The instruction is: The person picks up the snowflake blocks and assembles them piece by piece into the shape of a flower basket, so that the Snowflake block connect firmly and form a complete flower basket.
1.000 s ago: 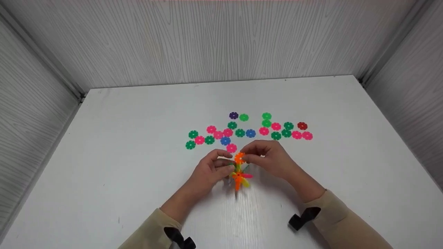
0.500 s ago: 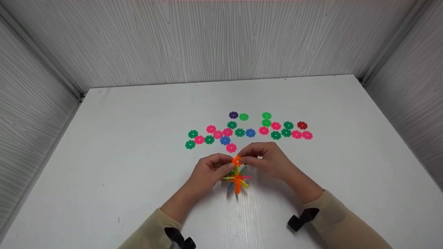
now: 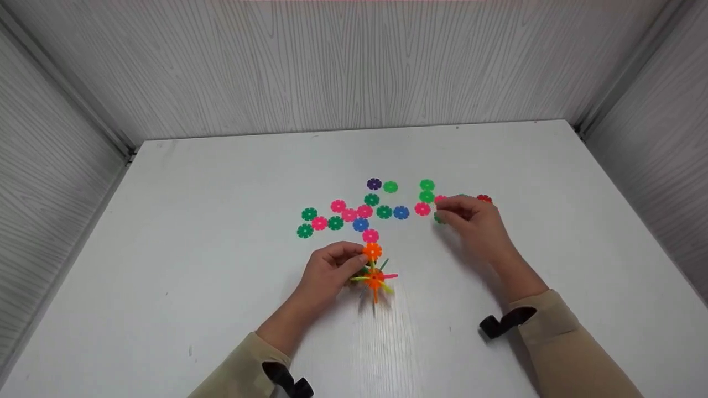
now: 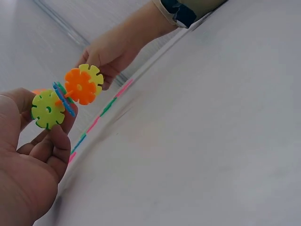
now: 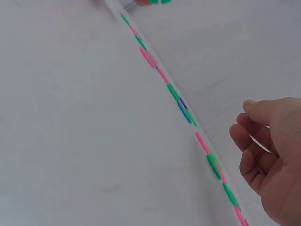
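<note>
In the head view my left hand [image 3: 329, 271] pinches a cluster of interlocked slotted plastic discs [image 3: 374, 277]. An orange disc [image 3: 372, 251] stands at the cluster's top, by the thumb and fingers. Up close in the left wrist view, the cluster shows an orange disc [image 4: 80, 87], a yellow-green disc [image 4: 48, 109] and a blue one [image 4: 65, 100] seen edge-on. My right hand [image 3: 478, 226] hovers above the right-hand loose discs, partly covering a green disc [image 3: 440, 218]. Nothing shows between its bent fingers in the right wrist view, where the hand [image 5: 270, 150] appears apart from the discs.
Several loose discs lie flat on the white table [image 3: 182, 249], among them a purple disc [image 3: 374, 184], a blue disc [image 3: 401, 212], a pink disc [image 3: 422, 209] and a dark red disc [image 3: 484, 199] partly behind the right hand. Wood-grain panels [image 3: 354, 66] wall the back and sides.
My right hand has let go of the orange disc at the cluster's top and moved right and away to the loose discs. The left hand keeps the cluster, shifted slightly left.
</note>
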A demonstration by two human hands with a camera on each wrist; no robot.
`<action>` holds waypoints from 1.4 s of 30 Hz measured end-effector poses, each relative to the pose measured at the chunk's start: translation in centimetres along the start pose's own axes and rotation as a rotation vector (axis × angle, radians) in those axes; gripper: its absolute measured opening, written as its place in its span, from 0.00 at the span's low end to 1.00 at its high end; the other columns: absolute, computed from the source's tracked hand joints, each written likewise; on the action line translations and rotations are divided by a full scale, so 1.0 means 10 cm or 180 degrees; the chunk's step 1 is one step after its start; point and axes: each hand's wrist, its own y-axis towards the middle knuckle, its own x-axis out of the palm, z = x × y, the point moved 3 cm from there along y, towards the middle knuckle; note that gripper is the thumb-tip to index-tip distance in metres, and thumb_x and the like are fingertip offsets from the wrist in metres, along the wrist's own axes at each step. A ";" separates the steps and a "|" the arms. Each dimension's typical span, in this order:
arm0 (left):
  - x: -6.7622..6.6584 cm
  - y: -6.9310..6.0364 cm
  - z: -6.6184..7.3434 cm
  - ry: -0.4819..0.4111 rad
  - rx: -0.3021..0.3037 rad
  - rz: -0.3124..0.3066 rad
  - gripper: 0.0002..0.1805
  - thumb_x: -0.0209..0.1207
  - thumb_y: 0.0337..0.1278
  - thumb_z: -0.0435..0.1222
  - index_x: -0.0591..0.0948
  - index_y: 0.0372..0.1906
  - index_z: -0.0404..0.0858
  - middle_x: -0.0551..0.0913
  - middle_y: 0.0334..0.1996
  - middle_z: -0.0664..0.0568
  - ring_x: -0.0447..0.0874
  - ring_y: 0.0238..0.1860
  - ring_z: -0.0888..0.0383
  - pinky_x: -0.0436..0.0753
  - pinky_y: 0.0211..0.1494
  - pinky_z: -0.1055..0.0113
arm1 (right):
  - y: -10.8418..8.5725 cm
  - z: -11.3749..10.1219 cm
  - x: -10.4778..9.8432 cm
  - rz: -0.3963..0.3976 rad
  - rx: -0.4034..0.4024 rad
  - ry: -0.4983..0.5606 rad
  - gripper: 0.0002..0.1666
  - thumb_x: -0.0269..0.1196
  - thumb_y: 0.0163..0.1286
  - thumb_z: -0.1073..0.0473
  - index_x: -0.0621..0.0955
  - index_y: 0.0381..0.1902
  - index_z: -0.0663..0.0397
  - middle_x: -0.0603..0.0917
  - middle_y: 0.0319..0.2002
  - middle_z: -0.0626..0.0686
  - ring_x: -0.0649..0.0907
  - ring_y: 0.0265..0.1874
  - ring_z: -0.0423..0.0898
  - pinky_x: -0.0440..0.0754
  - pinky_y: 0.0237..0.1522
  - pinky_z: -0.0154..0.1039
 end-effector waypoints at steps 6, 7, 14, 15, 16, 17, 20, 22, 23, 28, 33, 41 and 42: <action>-0.01 0.00 0.00 -0.0036 0.0008 0.0072 0.12 0.67 0.72 0.37 0.88 0.56 0.39 0.89 0.49 0.46 0.89 0.49 0.49 0.89 0.52 0.62 | 0.06 0.20 -0.07 0.0031 0.0158 -0.0400 0.20 0.72 0.73 0.57 0.87 0.61 0.48 0.85 0.53 0.54 0.82 0.47 0.52 0.84 0.46 0.33; 0.00 0.00 0.00 -0.0052 0.0013 0.0064 0.13 0.67 0.72 0.37 0.88 0.56 0.39 0.89 0.49 0.46 0.89 0.49 0.49 0.89 0.53 0.62 | 0.07 0.21 -0.07 0.0011 0.0178 -0.0472 0.21 0.72 0.73 0.57 0.87 0.62 0.47 0.85 0.54 0.54 0.82 0.48 0.52 0.84 0.48 0.35; 0.01 0.00 0.00 -0.0077 -0.0034 0.0049 0.14 0.66 0.73 0.36 0.86 0.59 0.39 0.88 0.51 0.46 0.88 0.52 0.48 0.89 0.54 0.60 | 0.07 0.22 -0.03 -0.0193 0.0260 -0.0741 0.25 0.70 0.74 0.58 0.83 0.67 0.49 0.81 0.62 0.57 0.79 0.58 0.56 0.83 0.61 0.52; 0.01 0.00 0.00 -0.0069 -0.0046 0.0055 0.15 0.66 0.73 0.36 0.86 0.59 0.39 0.87 0.52 0.46 0.87 0.53 0.48 0.89 0.54 0.61 | 0.07 0.23 -0.03 -0.0224 0.0252 -0.0751 0.25 0.71 0.74 0.58 0.83 0.67 0.50 0.81 0.61 0.57 0.79 0.58 0.56 0.83 0.61 0.52; 0.01 0.00 0.00 -0.0058 -0.0058 0.0063 0.15 0.66 0.73 0.37 0.86 0.60 0.40 0.87 0.52 0.46 0.87 0.53 0.49 0.89 0.55 0.61 | 0.07 0.22 -0.03 -0.0259 0.0235 -0.0756 0.25 0.71 0.73 0.58 0.83 0.67 0.50 0.81 0.61 0.57 0.79 0.56 0.56 0.83 0.59 0.52; 0.00 0.00 0.00 -0.0053 -0.0072 0.0067 0.16 0.66 0.73 0.37 0.85 0.60 0.40 0.87 0.53 0.46 0.87 0.54 0.48 0.88 0.55 0.60 | 0.07 0.22 -0.02 -0.0295 0.0221 -0.0766 0.25 0.71 0.73 0.58 0.83 0.67 0.50 0.81 0.60 0.56 0.79 0.56 0.55 0.84 0.58 0.51; 0.00 0.00 0.00 -0.0031 -0.0114 0.0078 0.17 0.66 0.73 0.36 0.84 0.62 0.40 0.85 0.54 0.46 0.85 0.56 0.48 0.88 0.56 0.60 | 0.06 0.21 -0.01 -0.0386 0.0213 -0.0801 0.26 0.72 0.72 0.57 0.83 0.67 0.50 0.81 0.57 0.55 0.80 0.53 0.54 0.85 0.55 0.48; 0.00 0.00 0.00 -0.0036 -0.0171 0.0092 0.18 0.66 0.72 0.36 0.84 0.63 0.41 0.85 0.55 0.47 0.85 0.57 0.48 0.88 0.57 0.60 | 0.05 0.20 0.00 -0.0409 0.0197 -0.0818 0.26 0.73 0.71 0.57 0.83 0.66 0.50 0.81 0.55 0.54 0.80 0.52 0.54 0.85 0.53 0.47; 0.00 0.00 0.00 -0.0054 -0.0205 0.0095 0.18 0.66 0.72 0.36 0.84 0.63 0.41 0.84 0.56 0.46 0.84 0.57 0.48 0.88 0.57 0.60 | 0.04 0.20 0.00 -0.0412 0.0190 -0.0820 0.26 0.73 0.70 0.57 0.83 0.64 0.50 0.81 0.54 0.54 0.80 0.51 0.53 0.86 0.52 0.46; -0.01 -0.01 0.00 -0.0138 -0.0336 0.0068 0.22 0.65 0.70 0.36 0.81 0.67 0.42 0.84 0.59 0.47 0.83 0.59 0.47 0.87 0.58 0.61 | 0.01 0.14 0.04 -0.0362 0.0195 -0.0758 0.21 0.76 0.67 0.55 0.85 0.56 0.46 0.81 0.50 0.52 0.80 0.49 0.53 0.86 0.49 0.46; -0.02 -0.01 -0.02 -0.0156 -0.0395 -0.0011 0.25 0.64 0.70 0.36 0.80 0.70 0.40 0.83 0.62 0.45 0.82 0.60 0.48 0.86 0.58 0.63 | -0.02 0.03 0.14 -0.0394 0.0267 -0.0446 0.14 0.75 0.69 0.53 0.87 0.51 0.43 0.85 0.44 0.50 0.83 0.43 0.52 0.87 0.43 0.39; -0.01 0.00 -0.02 -0.0138 -0.0426 -0.0148 0.21 0.61 0.72 0.37 0.83 0.67 0.41 0.84 0.59 0.48 0.82 0.59 0.48 0.85 0.61 0.63 | -0.16 -0.39 0.37 -0.0669 -0.0247 0.0254 0.12 0.74 0.72 0.56 0.88 0.50 0.49 0.89 0.41 0.51 0.87 0.34 0.53 0.89 0.41 0.39; -0.01 0.00 -0.02 -0.0148 -0.0423 -0.0165 0.21 0.61 0.72 0.37 0.83 0.66 0.41 0.85 0.58 0.48 0.82 0.59 0.48 0.85 0.62 0.63 | -0.18 -0.44 0.40 -0.0693 -0.0308 0.0292 0.12 0.74 0.72 0.56 0.88 0.50 0.50 0.89 0.41 0.50 0.87 0.34 0.52 0.89 0.41 0.39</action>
